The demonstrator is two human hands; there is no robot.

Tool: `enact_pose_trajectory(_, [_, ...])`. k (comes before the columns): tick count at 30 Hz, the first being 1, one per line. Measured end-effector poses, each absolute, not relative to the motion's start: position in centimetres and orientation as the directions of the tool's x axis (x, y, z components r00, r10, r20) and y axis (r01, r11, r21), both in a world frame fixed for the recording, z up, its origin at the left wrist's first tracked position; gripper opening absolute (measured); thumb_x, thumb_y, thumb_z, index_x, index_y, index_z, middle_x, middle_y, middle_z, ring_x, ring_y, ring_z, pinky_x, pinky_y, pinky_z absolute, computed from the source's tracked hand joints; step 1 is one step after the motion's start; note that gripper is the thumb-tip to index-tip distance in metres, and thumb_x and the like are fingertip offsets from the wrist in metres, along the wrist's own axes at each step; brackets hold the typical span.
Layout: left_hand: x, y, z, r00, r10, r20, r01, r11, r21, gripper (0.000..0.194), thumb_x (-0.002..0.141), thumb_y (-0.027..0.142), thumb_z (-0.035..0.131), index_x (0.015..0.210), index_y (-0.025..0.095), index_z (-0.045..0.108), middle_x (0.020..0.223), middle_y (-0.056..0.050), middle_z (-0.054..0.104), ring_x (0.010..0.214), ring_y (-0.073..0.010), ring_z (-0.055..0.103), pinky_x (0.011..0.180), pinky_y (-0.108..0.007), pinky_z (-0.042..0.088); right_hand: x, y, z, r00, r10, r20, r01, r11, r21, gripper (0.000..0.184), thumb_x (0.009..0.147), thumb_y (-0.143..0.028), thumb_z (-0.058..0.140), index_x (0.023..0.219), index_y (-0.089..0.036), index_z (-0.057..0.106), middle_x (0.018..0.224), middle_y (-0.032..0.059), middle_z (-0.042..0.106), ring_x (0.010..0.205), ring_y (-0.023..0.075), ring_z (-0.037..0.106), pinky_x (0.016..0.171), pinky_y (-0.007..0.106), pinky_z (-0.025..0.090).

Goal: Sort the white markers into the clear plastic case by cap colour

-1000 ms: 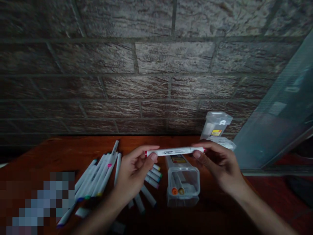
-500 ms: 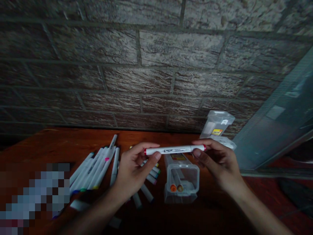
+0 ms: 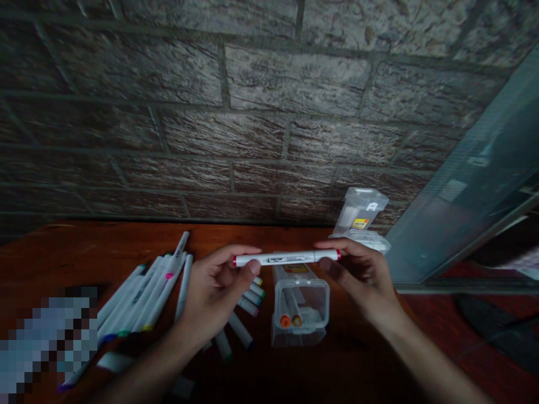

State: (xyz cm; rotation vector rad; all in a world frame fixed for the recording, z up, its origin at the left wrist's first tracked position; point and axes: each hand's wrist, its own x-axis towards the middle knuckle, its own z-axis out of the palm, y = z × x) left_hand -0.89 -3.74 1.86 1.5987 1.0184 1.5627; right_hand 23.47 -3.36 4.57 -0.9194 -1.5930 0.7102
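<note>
A white marker (image 3: 290, 257) with red ends is held level between both hands, its printed label facing me. My left hand (image 3: 219, 283) pinches its left end between thumb and fingers. At the other end, my right hand (image 3: 362, 275) grips near the red tip the same way. Just below the marker, a clear plastic case (image 3: 301, 306) lies on its side with its open end toward me. Inside it rest an orange-ended marker (image 3: 285, 320) and a brown-ended marker (image 3: 297, 320).
Several white markers (image 3: 143, 292) with coloured ends lie in a pile on the wooden table (image 3: 96, 241) at left; more lie behind my left hand. A second clear case (image 3: 360, 216) stands near the stone-block wall (image 3: 252, 134). A blurred, pixelated patch covers the lower left.
The whole view has shifted, so hands, marker and cases appear slightly farther left. Both hands keep the same hold on the red-ended marker.
</note>
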Motion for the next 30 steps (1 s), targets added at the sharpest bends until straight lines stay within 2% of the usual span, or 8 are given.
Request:
enact_pose_trajectory(3, [-0.86, -3.83, 1.82, -0.019, 0.878, 0.478, 0.082, -0.475, 0.876, 0.014, 0.086, 0.028, 0.075, 0.098, 0.021, 0.079, 0.063, 0.0, 0.068, 0.051, -0.0121, 0.058, 0.046, -0.021, 0.046, 23.39, -3.28, 4.48, -0.095, 0.849, 0.519, 0.215, 0.527, -0.822, 0.016, 0.083, -0.024, 0.078, 0.098, -0.02, 0.08, 0.071, 0.0018, 0.072, 0.055, 0.0115, 0.06, 0.048, 0.022, 0.047])
enact_pose_trajectory(6, [-0.83, -3.86, 1.76, -0.017, 0.874, 0.485, 0.085, -0.482, 0.872, 0.015, 0.084, 0.025, 0.077, 0.098, 0.023, 0.08, 0.071, 0.0, 0.073, 0.052, -0.0114, 0.06, 0.045, -0.02, 0.045, 23.29, -3.25, 4.32, -0.101, 0.848, 0.52, 0.169, 0.53, -0.831, 0.014, 0.08, -0.022, 0.081, 0.094, -0.02, 0.079, 0.074, 0.0025, 0.074, 0.059, 0.0128, 0.065, 0.052, 0.022, 0.053])
enact_pose_trajectory(12, [-0.62, -3.92, 1.71, -0.001, 0.864, 0.504, 0.039, -0.504, 0.863, 0.019, 0.081, 0.018, 0.078, 0.099, 0.024, 0.079, 0.087, -0.002, 0.079, 0.07, -0.015, 0.072, 0.059, -0.022, 0.057, 23.4, -3.14, 4.22, -0.072, 0.851, 0.52, 0.184, 0.524, -0.832, 0.01, 0.081, -0.022, 0.081, 0.091, -0.02, 0.079, 0.073, 0.0026, 0.073, 0.059, 0.0117, 0.063, 0.053, 0.019, 0.05])
enact_pose_trajectory(15, [-0.49, -4.0, 1.79, 0.017, 0.868, 0.497, 0.04, -0.497, 0.867, 0.017, 0.081, 0.018, 0.079, 0.097, 0.022, 0.078, 0.082, -0.002, 0.078, 0.067, -0.0154, 0.071, 0.051, -0.022, 0.053, 23.46, -3.12, 4.34, -0.063, 0.846, 0.529, 0.208, 0.53, -0.822, 0.01, 0.082, -0.022, 0.081, 0.092, -0.021, 0.08, 0.075, 0.0029, 0.073, 0.061, 0.0121, 0.064, 0.054, 0.019, 0.05])
enact_pose_trajectory(19, [-0.52, -3.97, 1.86, 0.021, 0.874, 0.485, 0.04, -0.485, 0.873, 0.016, 0.08, 0.019, 0.081, 0.095, 0.02, 0.076, 0.067, 0.001, 0.071, 0.048, -0.0097, 0.058, 0.038, -0.019, 0.039, 23.35, -3.32, 4.5, -0.074, 0.845, 0.53, 0.196, 0.534, -0.823, 0.011, 0.08, -0.019, 0.081, 0.09, -0.022, 0.08, 0.073, 0.0023, 0.073, 0.058, 0.0118, 0.063, 0.053, 0.019, 0.051])
enact_pose_trajectory(24, [-0.75, -3.61, 1.78, 0.07, 0.903, 0.424, -0.032, -0.423, 0.906, 0.009, 0.089, 0.027, 0.075, 0.092, 0.018, 0.074, 0.068, 0.0, 0.072, 0.048, -0.01, 0.061, 0.046, -0.02, 0.048, 23.23, -3.39, 4.33, -0.102, 0.837, 0.538, 0.176, 0.547, -0.818, 0.012, 0.079, -0.017, 0.082, 0.09, -0.021, 0.079, 0.072, 0.0023, 0.073, 0.057, 0.012, 0.063, 0.051, 0.019, 0.051])
enact_pose_trajectory(30, [-0.83, -3.24, 1.34, 0.133, 0.914, 0.384, -0.167, -0.362, 0.917, 0.012, 0.095, 0.028, 0.071, 0.09, 0.016, 0.072, 0.068, 0.001, 0.07, 0.052, -0.0079, 0.061, 0.052, -0.018, 0.048, 23.43, -3.32, 4.03, -0.14, 0.83, 0.54, 0.158, 0.557, -0.815, 0.014, 0.082, -0.016, 0.081, 0.093, -0.024, 0.079, 0.074, 0.0005, 0.073, 0.059, 0.0094, 0.064, 0.053, 0.015, 0.051])
